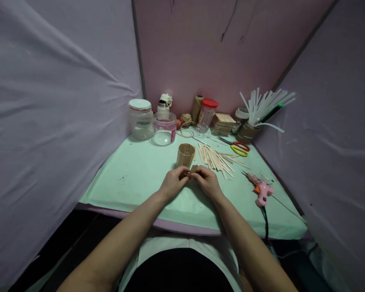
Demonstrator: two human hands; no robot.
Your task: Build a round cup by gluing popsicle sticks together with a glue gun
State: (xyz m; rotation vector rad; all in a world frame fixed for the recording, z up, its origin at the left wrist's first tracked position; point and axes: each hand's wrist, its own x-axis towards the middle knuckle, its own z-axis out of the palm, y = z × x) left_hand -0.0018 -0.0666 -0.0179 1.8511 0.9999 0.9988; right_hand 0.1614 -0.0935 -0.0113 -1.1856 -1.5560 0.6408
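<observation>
Left hand and right hand meet, fingers pinched together on a small stick; stick cup stands just beyond them

Craft nook: glue gun, wooden sticks

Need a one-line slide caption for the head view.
Both hands pinch a small wooden piece beside a craft-stick cup.

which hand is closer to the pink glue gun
Right. The right hand sits left of the glue gun with bare mat between them; the left hand is farther off, beyond the right.
</observation>
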